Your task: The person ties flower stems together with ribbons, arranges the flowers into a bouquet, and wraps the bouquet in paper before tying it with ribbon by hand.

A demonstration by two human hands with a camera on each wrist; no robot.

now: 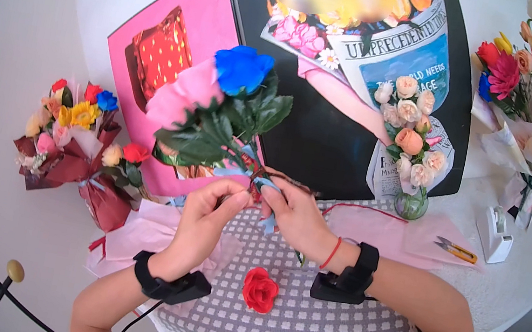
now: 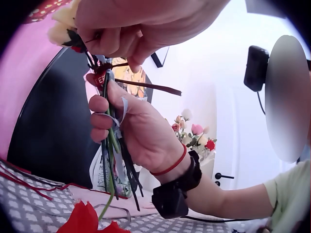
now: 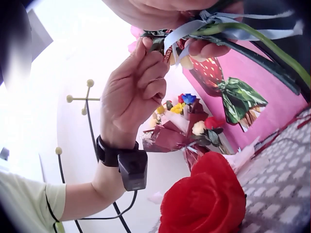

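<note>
Bouquet [image 1: 216,125], raised just beyond the red rose [image 1: 260,290]: the right hand [image 1: 303,219] grips its stems; the left hand [image 1: 206,216] pinches a dark red ribbon [image 2: 150,87] beside them. Probably light, stiff-stemmed, soft-petalled; support at the stems, clear of blooms.

Centre of frame: right hand [image 1: 304,221] grips the stems of a bunch with one large pink flower [image 1: 182,96], one bright blue flower [image 1: 241,71] and dark green leaves [image 1: 204,135]. Left hand [image 1: 205,218] pinches a thin dark-red ribbon at the stems. Pale blue ribbon [image 1: 268,223] hangs between the hands. Lower centre: red fabric-like rose [image 1: 260,290] on a grey-and-white checked cloth [image 1: 336,331]. Right: orange-handled snips [image 1: 456,250] lie near a white tape dispenser [image 1: 496,236]. Left: mixed bouquet in maroon wrapping [image 1: 105,198].
</note>
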